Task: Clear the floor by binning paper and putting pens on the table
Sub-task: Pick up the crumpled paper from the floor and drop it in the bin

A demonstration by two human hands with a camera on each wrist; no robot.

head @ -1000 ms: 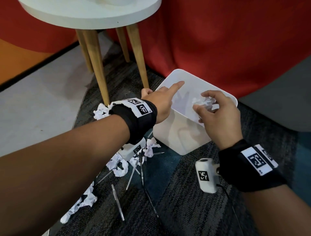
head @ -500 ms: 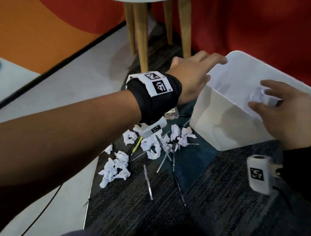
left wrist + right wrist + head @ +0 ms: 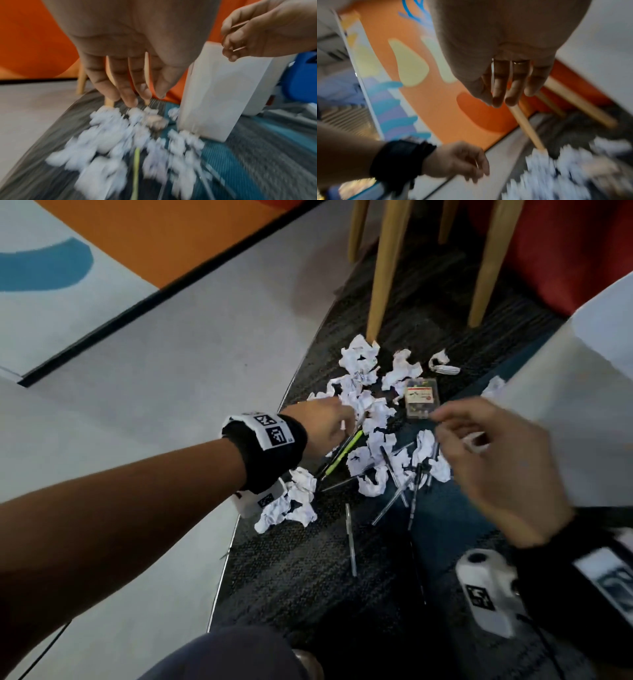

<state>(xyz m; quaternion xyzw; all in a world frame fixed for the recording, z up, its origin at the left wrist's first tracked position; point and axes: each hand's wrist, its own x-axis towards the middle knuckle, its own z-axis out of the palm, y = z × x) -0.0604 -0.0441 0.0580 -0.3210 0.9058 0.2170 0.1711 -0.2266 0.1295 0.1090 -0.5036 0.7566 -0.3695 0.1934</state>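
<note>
Left hand [image 3: 325, 428] over crumpled paper [image 3: 373, 419], seemingly empty

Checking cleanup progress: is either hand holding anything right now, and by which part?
Nothing is held. The left hand reaches with straight fingers toward the crumpled paper; the right hand hovers empty above the pile.

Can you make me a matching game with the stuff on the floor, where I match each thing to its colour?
Things:
1. crumpled paper
2. bin
3. table leg
4. bright pen

Colours:
A. yellow-green
B. light wood
C. plain white, tall and smooth
D. white with dark marks, scrunched up

Right pairs: 1-D, 2-C, 3-B, 4-A
</note>
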